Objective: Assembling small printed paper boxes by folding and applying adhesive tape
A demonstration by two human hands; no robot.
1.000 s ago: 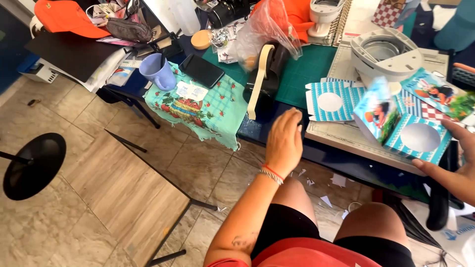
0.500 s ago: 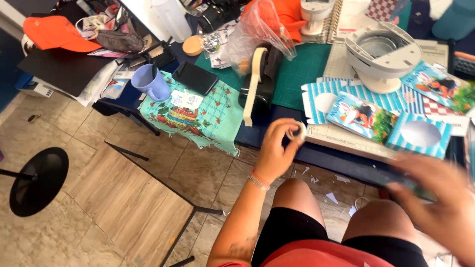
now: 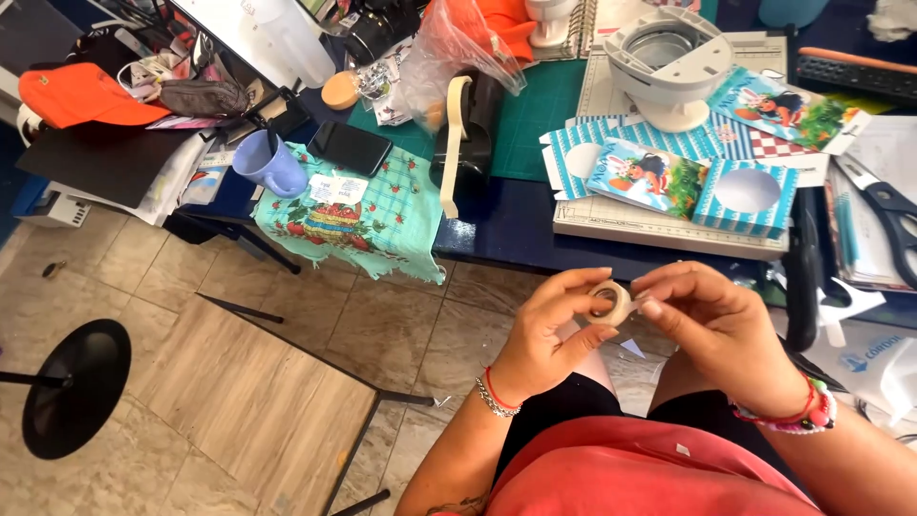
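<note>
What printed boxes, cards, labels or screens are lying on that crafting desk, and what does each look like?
Flat cartoon card: on the ruled cutting board, rectangular, blue and green.
Striped box blank: right of that card, turquoise and white, round white window.
Second cartoon card: further back right, beside the white round device.
Phone: on the green cloth, dark screen.
Small label: below the phone, white and blue.

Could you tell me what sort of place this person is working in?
Probably a home craft workspace. A green cutting mat, scissors and printed paper box cutouts crowd the desk, and both hands, left hand and right hand, hold a small tape roll.
</note>
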